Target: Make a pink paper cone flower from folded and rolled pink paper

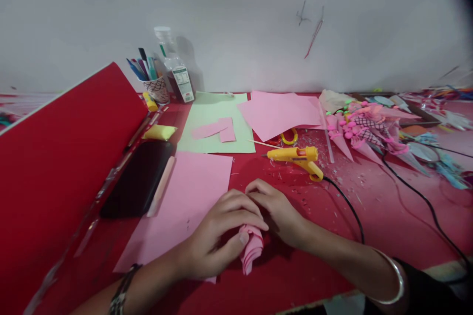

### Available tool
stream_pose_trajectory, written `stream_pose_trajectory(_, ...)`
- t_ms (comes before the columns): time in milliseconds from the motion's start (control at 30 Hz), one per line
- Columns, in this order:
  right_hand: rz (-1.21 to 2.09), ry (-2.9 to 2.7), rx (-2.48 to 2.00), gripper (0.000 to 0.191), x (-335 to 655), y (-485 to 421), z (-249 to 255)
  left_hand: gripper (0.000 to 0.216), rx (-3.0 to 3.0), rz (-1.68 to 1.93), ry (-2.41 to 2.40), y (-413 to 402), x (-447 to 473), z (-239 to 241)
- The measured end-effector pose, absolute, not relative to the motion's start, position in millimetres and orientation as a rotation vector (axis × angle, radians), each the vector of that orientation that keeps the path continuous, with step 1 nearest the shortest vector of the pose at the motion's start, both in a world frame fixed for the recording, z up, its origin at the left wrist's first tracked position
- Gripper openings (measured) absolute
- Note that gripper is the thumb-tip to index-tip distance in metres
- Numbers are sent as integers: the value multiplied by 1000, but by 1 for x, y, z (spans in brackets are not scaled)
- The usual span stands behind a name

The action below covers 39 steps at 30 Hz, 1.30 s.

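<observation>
Both my hands meet over a small rolled piece of pink paper (252,251) on the red table (332,266). My left hand (218,236) curls over it, thumb pressed against the roll. My right hand (275,209) grips it from the far side, fingers closed. The roll fans out in layers below my fingers. A pink paper sheet (185,197) lies under my left hand.
A yellow glue gun (295,156) with a black cord lies just beyond my hands. A green sheet (216,123), pink sheets (281,113) and yellow-handled scissors (290,137) lie behind. A red board (59,167) leans left beside a black case (138,179). Pen cup (155,86), bottle (175,69), pink paper cones (362,130) right.
</observation>
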State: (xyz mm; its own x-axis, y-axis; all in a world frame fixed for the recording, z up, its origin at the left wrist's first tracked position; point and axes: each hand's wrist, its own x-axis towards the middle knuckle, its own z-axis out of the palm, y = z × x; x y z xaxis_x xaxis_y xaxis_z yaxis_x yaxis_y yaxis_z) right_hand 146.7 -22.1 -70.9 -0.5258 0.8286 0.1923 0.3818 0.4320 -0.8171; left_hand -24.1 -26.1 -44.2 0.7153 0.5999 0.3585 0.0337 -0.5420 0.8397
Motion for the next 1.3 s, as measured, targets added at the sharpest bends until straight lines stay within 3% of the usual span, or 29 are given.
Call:
stream_pose_trajectory(1000, 985, -2094, -930, 9, 147, -22, -77, 33, 2055, 862, 538, -23, -28, -46)
stream_pose_trajectory(1133, 958, -2047, -927, 8, 147, -21, -78, 43, 2049, 890, 521, -22, -29, -46)
stream_pose_trajectory(1300, 978, -2013, -939, 5, 146, -21, -82, 37, 2068, 877, 534, -24, -26, -47)
